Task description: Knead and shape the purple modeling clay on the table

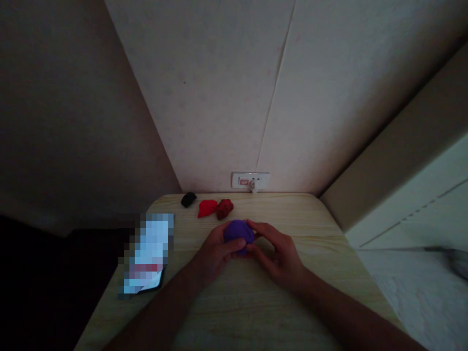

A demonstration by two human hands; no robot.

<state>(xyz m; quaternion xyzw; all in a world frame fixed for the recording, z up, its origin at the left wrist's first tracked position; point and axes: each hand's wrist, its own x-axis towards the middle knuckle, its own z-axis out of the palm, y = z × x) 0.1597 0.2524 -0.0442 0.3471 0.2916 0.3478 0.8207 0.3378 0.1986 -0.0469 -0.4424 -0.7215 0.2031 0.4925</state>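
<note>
A rounded purple lump of modelling clay (237, 233) is held above the wooden tabletop, near its middle. My left hand (215, 251) wraps round it from the left, its thumb pressed across the front. From the right, my right hand (280, 251) pinches the lump's edge between thumb and fingertips. Behind my hands lie a bright red piece (207, 208) and a dark red, uneven lump (224, 208), side by side. A small black piece (188, 199) sits farther left. The underside of the purple lump is hidden by my fingers.
A phone (151, 251) with a lit, blurred screen lies at the table's left edge. The wooden table (292, 312) meets the wall behind, where a socket (250, 180) holds a white plug. A pale cabinet (413, 195) stands to the right.
</note>
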